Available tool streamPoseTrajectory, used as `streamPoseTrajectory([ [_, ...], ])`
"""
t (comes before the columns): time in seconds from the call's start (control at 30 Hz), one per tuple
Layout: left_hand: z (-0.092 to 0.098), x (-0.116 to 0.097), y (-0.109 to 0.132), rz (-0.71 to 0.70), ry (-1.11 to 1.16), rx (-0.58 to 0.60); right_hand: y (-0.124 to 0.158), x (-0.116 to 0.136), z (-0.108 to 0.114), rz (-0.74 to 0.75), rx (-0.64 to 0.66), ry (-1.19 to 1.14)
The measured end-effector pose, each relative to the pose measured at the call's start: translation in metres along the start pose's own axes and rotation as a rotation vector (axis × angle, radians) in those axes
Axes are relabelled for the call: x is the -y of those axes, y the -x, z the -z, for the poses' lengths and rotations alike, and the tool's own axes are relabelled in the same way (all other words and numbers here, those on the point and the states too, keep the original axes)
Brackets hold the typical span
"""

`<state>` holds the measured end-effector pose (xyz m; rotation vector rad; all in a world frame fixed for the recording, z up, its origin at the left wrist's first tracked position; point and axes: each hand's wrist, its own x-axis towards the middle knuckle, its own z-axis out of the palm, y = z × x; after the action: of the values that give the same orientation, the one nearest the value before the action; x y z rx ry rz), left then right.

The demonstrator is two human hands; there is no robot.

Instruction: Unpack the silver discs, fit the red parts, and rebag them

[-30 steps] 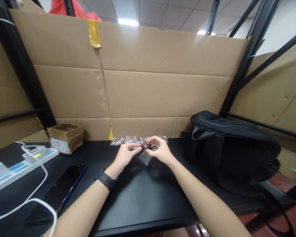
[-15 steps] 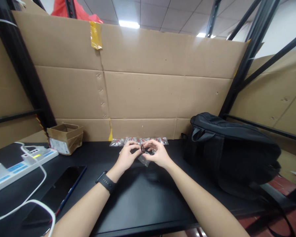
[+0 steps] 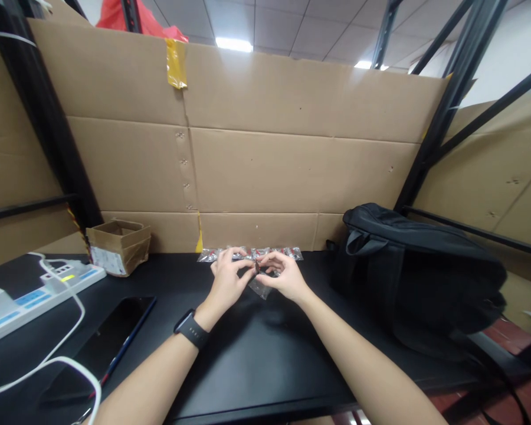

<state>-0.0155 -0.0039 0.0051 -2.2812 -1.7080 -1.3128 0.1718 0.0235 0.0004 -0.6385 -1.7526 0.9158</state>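
Between my two hands is a small dark reddish-brown round piece (image 3: 257, 268), too small to name its kind. My left hand (image 3: 230, 273) pinches it from the left with thumb and index finger, and a dark watch sits on that wrist. From the other side my right hand (image 3: 284, 275) holds it with thumb and fingertips. Just below lies a clear plastic bag (image 3: 260, 288), partly covered by the fingers. Behind the hands, several clear packets (image 3: 292, 254) with red marks rest in a row along the cardboard wall; my fingers hide some of them.
A black backpack (image 3: 416, 265) stands at the right. On the left are an open cardboard box (image 3: 119, 247), a white power strip (image 3: 39, 300) with white cables, and a dark tablet or phone (image 3: 110, 339). A cardboard wall (image 3: 256, 171) closes off the back of the black table (image 3: 256, 366).
The small round piece has turned, now showing a narrower side. My left hand has shifted slightly around it, while my right hand keeps nearly the same place. The view has moved slightly.
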Motion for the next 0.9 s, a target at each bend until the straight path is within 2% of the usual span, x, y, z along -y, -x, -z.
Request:
streamPoseTrajectory([
  [0.23, -0.0014, -0.0048, 0.0036, -0.060, -0.036, -0.095, 0.0000, -0.0027, -0.0039, -0.059, -0.022, -0.082],
  [0.37, -0.0002, -0.0056, 0.0035, -0.057, -0.031, -0.106, -0.0014, -0.0020, -0.0048, -0.128, -0.059, -0.148],
  [0.5, 0.0005, -0.0062, 0.0035, -0.056, -0.023, -0.119, -0.0030, -0.0022, -0.0027, -0.105, -0.068, -0.150],
  [0.6, 0.0000, -0.0069, 0.0044, -0.060, -0.032, -0.136, -0.0032, -0.0028, -0.0014, -0.074, -0.069, -0.086],
  [0.73, -0.0011, -0.0072, 0.0056, -0.093, -0.055, -0.139, -0.0020, -0.0030, -0.0018, -0.013, -0.072, 0.118],
  [0.9, -0.0007, -0.0061, 0.0045, -0.102, -0.052, -0.094, -0.0018, -0.0025, -0.0018, 0.060, -0.062, 0.325],
])
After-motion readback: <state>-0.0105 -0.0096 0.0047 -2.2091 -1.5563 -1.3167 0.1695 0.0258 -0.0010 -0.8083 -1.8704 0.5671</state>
